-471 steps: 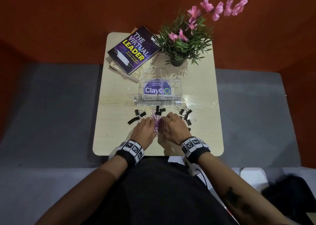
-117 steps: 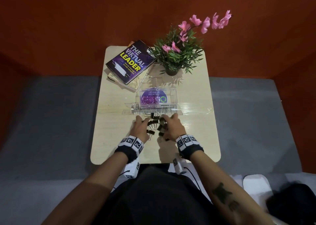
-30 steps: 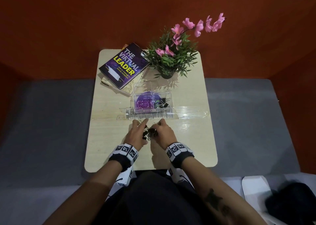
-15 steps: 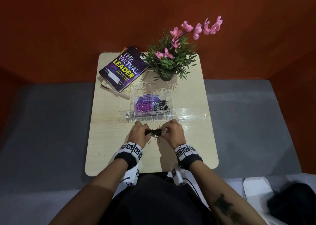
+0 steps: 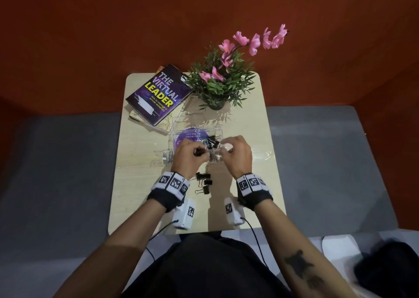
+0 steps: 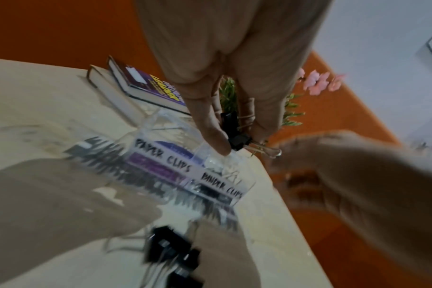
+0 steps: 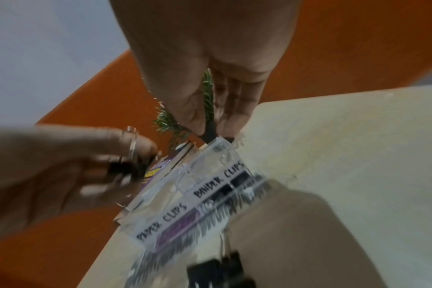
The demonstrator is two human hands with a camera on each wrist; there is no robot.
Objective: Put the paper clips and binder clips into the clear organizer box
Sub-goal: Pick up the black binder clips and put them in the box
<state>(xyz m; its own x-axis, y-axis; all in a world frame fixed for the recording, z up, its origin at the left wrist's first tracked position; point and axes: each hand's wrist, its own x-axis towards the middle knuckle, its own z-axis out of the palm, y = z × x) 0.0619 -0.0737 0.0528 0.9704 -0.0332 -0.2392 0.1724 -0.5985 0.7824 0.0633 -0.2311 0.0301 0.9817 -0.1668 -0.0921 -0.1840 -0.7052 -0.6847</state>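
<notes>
Now both my hands are raised over the clear organizer box [image 5: 196, 132] on the counter [image 5: 140, 161]: my left hand [image 5: 189, 156] pinches a black binder clip [image 6: 239, 139] between thumb and fingers, and my right hand [image 5: 235, 151] pinches another black clip [image 7: 210, 135] just above the compartment labelled binder clips. Purple paper clips [image 6: 155, 169] lie in the left compartment and some black clips in the right one. Three more binder clips [image 5: 204, 182] lie on the counter near my wrists, in front of the box.
</notes>
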